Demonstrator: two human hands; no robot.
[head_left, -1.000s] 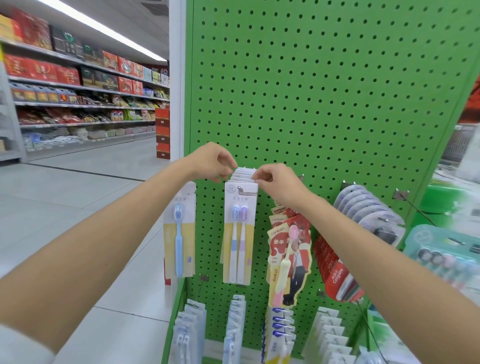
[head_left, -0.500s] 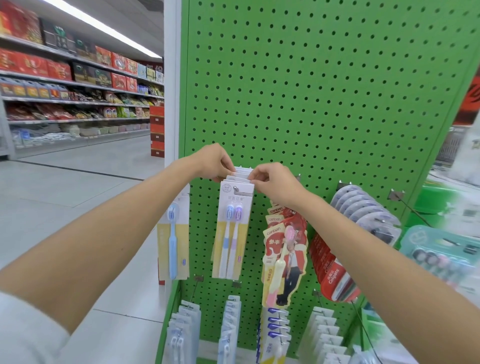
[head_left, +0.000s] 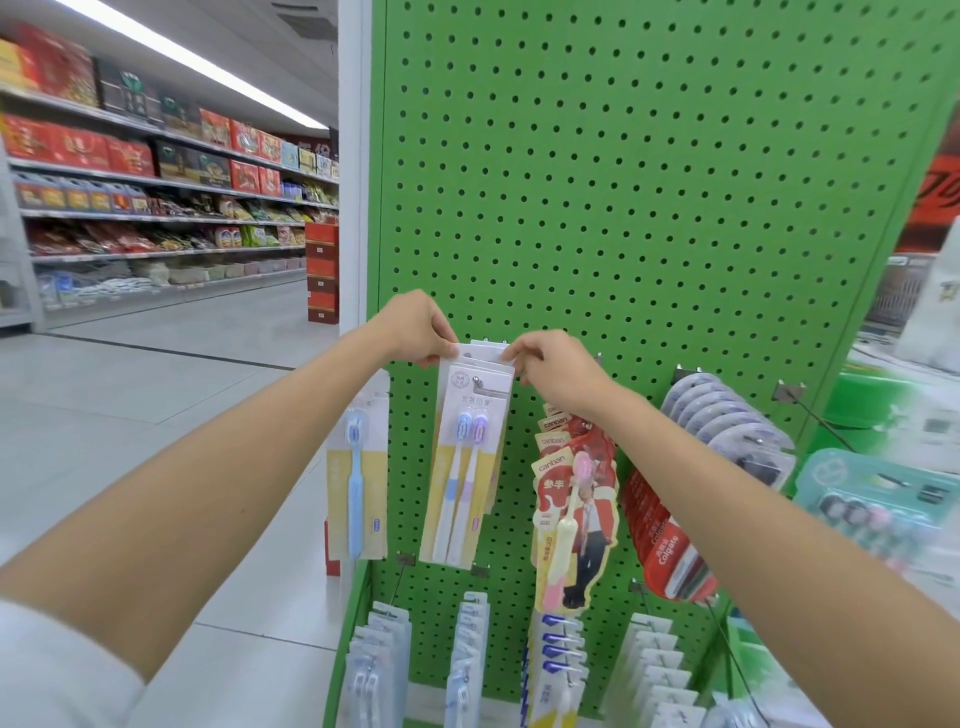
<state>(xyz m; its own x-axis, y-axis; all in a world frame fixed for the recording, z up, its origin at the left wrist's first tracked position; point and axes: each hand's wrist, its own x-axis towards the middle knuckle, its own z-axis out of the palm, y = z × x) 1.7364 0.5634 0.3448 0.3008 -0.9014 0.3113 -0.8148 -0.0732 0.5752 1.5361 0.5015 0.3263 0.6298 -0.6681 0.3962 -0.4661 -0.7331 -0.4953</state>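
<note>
Nearest me, both forearms reach over the lower row of packs (head_left: 470, 654) that hangs beneath the hook (head_left: 483, 387). A dropped elbow could brush them and set them swinging. At the hook itself the left hand (head_left: 415, 330) pinches the top left corner of the twin-toothbrush packs (head_left: 462, 467). The right hand (head_left: 558, 371) pinches the top right corner, fingers curled onto the card. The packs hang on the hook, fanned a little, against the green pegboard (head_left: 623, 208).

The risk I see is a card hole catching or tearing on the hook tip. The front pack could also slide off the tip if the stack is tugged outward unevenly.

Left of the hook a single blue toothbrush pack (head_left: 358, 483) hangs close, at the board's edge. Right of the hook the red cartoon packs (head_left: 576, 509) crowd the right wrist. Above the hook the board is bare, so lifting looks like the free way. Far left of the hook the aisle floor (head_left: 156, 415) lies open.
</note>
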